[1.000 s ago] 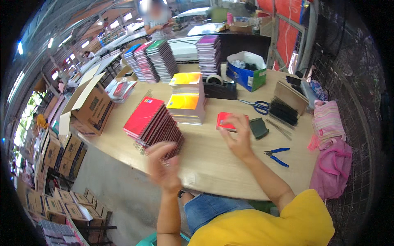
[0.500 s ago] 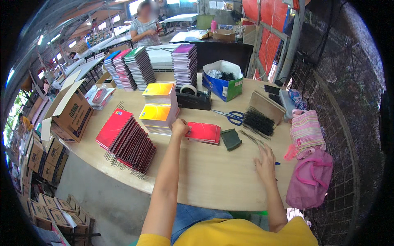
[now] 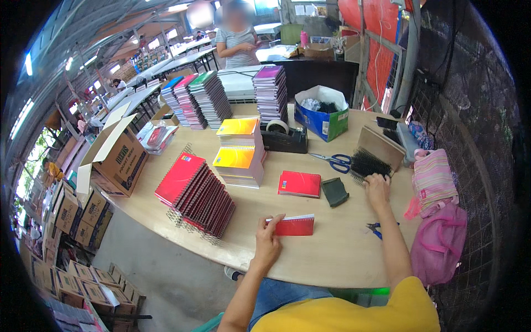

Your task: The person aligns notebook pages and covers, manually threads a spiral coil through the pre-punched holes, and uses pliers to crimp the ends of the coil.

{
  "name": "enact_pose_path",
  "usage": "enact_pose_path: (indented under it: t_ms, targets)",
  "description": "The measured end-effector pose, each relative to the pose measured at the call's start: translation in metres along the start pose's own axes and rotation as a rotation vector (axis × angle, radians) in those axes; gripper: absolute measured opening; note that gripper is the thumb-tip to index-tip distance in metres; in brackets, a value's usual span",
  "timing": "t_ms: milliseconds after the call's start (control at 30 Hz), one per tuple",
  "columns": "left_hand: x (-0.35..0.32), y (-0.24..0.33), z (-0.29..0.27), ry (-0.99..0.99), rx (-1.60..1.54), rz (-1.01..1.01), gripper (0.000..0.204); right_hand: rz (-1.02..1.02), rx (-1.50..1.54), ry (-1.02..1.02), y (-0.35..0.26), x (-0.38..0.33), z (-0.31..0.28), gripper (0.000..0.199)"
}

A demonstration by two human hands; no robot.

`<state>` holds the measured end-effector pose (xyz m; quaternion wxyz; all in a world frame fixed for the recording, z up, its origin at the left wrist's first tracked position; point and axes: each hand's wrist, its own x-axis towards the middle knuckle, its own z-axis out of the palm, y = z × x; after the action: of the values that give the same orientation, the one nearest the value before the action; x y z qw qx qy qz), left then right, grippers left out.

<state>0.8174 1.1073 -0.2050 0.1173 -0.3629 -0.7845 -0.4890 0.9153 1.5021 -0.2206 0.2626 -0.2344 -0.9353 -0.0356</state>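
Note:
My left hand (image 3: 267, 239) grips a thin red notebook (image 3: 297, 226) by its left end, close to the table's front. A short stack of red notebooks (image 3: 299, 184) lies just beyond it. My right hand (image 3: 378, 191) is at the near edge of a bundle of black spiral binding wires (image 3: 369, 164), its fingers curled against them. Which wire it pinches is hard to make out. Beside that hand lies a dark green folded pad (image 3: 335, 192). Blue-handled pliers (image 3: 376, 229) rest below my right wrist, and blue scissors (image 3: 336, 161) lie left of the wires.
A tall pile of red notebooks (image 3: 193, 193) with loose spirals stands left. Yellow notebooks (image 3: 238, 157), a tape dispenser (image 3: 285, 138) and a blue-green box (image 3: 322, 115) are behind. An open carton (image 3: 119, 160) stands far left, a pink bag (image 3: 438, 243) right. A person (image 3: 237, 44) stands beyond the table.
My left hand has drawn a red notebook off the short stack toward me. My right hand has moved forward to the wire bundle, uncovering the pliers. The view has shifted.

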Motion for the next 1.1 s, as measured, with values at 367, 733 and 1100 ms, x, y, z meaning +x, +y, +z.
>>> enact_pose_path:
  t_ms: [367, 733, 1100]
  targets:
    - [-0.012, 0.031, 0.003, -0.071, -0.038, -0.259, 0.037, 0.047, 0.629, -0.490, -0.081, -0.041, -0.095, 0.040]
    - [-0.037, 0.060, 0.016, -0.513, 0.497, -0.353, 0.075, 0.090, 0.589, -0.737, -0.153, -0.076, -0.058, 0.051]
    - [-0.037, 0.059, 0.010, -0.577, 0.478, -0.384, 0.075, -0.030, 0.566, -0.673, -0.155, -0.084, -0.055, 0.040]
